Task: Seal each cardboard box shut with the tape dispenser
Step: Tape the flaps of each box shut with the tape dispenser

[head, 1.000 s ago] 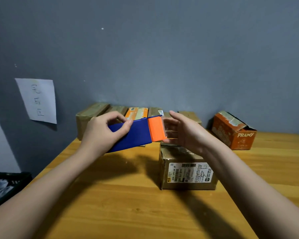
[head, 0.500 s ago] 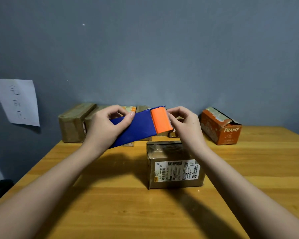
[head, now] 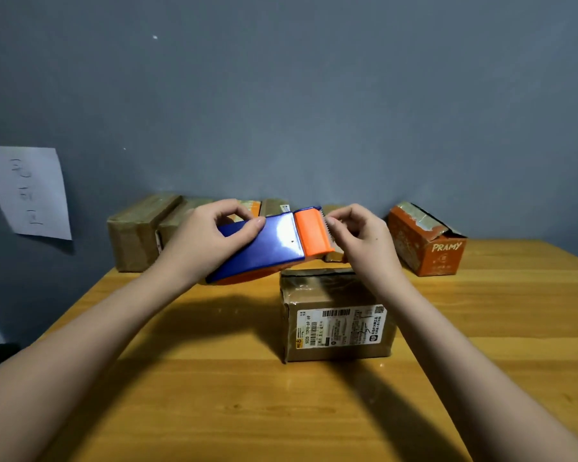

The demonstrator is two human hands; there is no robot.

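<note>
Holding the blue and orange plastic tape dispenser at frame centre, the left hand grips its blue body; the right hand has fingers curled at the serrated cutter, apparently pinching the tape end, though no tape is discernible. Step judged: freeing tape. Next move calls for drawing it onto the brown cardboard box with a white label, directly below on the wooden surface. Contents unseen. The orange cardboard box, centre right, has 1 flap raised.

Glossy blue-and-orange plastic tape dispenser; matt brown cardboard box; smooth varnished wooden table.
</note>
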